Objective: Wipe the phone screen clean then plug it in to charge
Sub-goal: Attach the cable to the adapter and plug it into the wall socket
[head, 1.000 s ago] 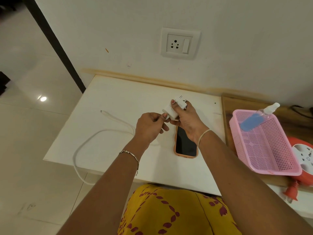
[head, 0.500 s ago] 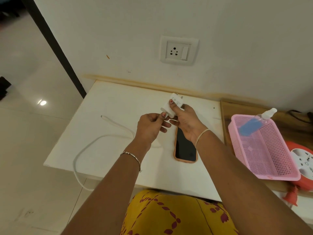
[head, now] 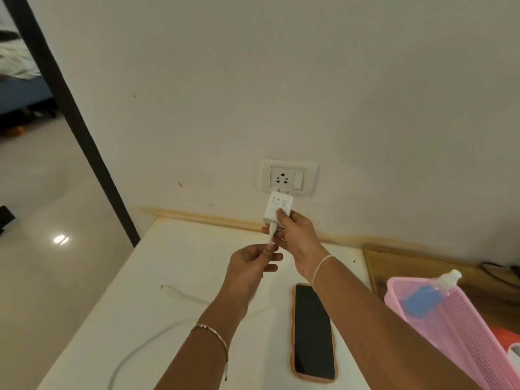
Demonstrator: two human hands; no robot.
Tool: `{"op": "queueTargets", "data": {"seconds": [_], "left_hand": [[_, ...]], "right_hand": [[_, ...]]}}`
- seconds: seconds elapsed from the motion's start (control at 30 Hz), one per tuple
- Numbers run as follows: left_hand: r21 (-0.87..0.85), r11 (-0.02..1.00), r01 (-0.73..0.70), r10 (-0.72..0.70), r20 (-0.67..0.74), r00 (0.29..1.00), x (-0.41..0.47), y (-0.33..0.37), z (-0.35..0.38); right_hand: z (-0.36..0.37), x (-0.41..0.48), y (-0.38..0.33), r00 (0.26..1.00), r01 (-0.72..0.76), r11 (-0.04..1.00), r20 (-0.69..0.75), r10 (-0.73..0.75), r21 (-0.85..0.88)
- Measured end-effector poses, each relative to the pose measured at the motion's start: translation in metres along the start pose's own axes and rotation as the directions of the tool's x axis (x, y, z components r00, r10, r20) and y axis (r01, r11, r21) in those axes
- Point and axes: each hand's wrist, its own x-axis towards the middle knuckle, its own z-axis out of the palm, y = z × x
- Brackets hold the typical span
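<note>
My right hand (head: 295, 235) holds a white charger adapter (head: 278, 207) just below the wall socket (head: 288, 177), its pins pointing up at the socket plate. My left hand (head: 250, 263) pinches the white cable (head: 146, 342) right where it leaves the adapter. The cable loops down over the white table (head: 174, 263) and its free end (head: 166, 287) lies on the table to the left. The phone (head: 312, 332), dark screen up in an orange case, lies flat on the table under my right forearm.
A pink basket (head: 467, 327) with a spray bottle (head: 433, 294) of blue liquid stands at the right on a wooden board (head: 408, 266). A red and white object (head: 509, 342) peeks from behind it. A dark door frame (head: 70, 119) is at the left.
My right hand has lifted the adapter from above the phone up to the wall socket. My left hand followed along the cable. The view has tilted up toward the wall.
</note>
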Motion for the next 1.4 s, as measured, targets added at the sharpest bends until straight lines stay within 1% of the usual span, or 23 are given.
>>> {"op": "queueTargets", "data": {"seconds": [0.17, 0.4, 0.77, 0.93, 1.07, 1.23, 1.4], "left_hand": [[0.013, 1.0, -0.004, 0.003, 0.044, 0.999, 0.012, 0.007, 0.002], [0.02, 1.0, -0.023, 0.022, 0.063, 0.998, 0.026, 0.008, 0.003], [0.013, 1.0, -0.026, 0.025, 0.074, 0.997, 0.031, 0.009, 0.003], [-0.029, 0.999, -0.028, 0.03, 0.086, 0.996, 0.032, 0.011, 0.003], [-0.048, 0.998, -0.044, 0.049, 0.103, 0.993, 0.03, 0.014, 0.006], [-0.055, 0.996, -0.071, 0.075, 0.079, 0.994, 0.033, 0.025, 0.007], [-0.063, 0.997, -0.052, 0.055, 0.049, 0.997, 0.033, 0.023, 0.004]], "right_hand": [[0.009, 0.022, -0.013, 0.996, 0.055, 0.997, -0.061, -0.059, -0.06], [0.007, 0.034, -0.015, 0.994, 0.055, 0.991, -0.086, -0.065, -0.121], [0.008, 0.039, -0.016, 0.993, 0.03, 0.99, -0.111, -0.046, -0.138], [0.009, 0.043, -0.018, 0.985, 0.0, 0.993, -0.173, -0.02, -0.116], [0.012, 0.044, -0.022, 0.978, 0.008, 0.994, -0.208, -0.031, -0.11], [0.017, 0.051, -0.034, 0.963, -0.025, 0.995, -0.268, -0.002, -0.097], [0.018, 0.056, -0.033, 0.969, -0.022, 0.993, -0.247, -0.008, -0.118]]}}
